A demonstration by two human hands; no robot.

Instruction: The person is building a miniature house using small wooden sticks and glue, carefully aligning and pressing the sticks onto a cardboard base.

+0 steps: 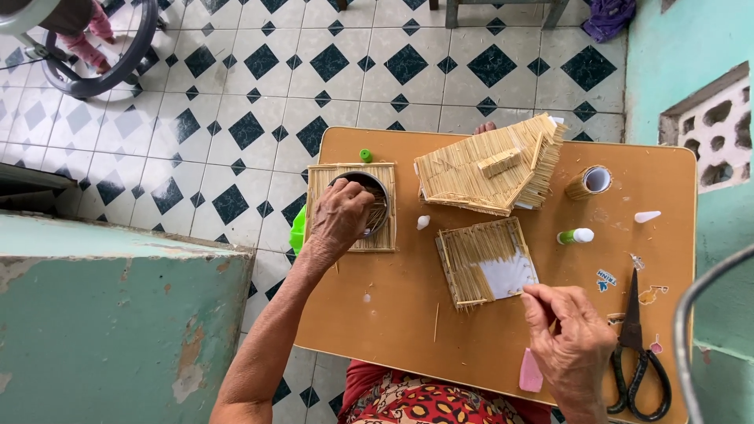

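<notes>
My left hand reaches into a round metal tin of thin sticks that stands on a square stick mat. My right hand is closed on a thin stick, its tip at the corner of a square panel half covered with sticks, white card showing on its right part. A little roof made of sticks lies behind the panel. A pink piece lies under my right hand.
Black scissors lie at the table's right edge. A glue bottle with green cap, a tape roll, a small green cap and a white cap are scattered about. A loose stick lies in front. Tiled floor beyond.
</notes>
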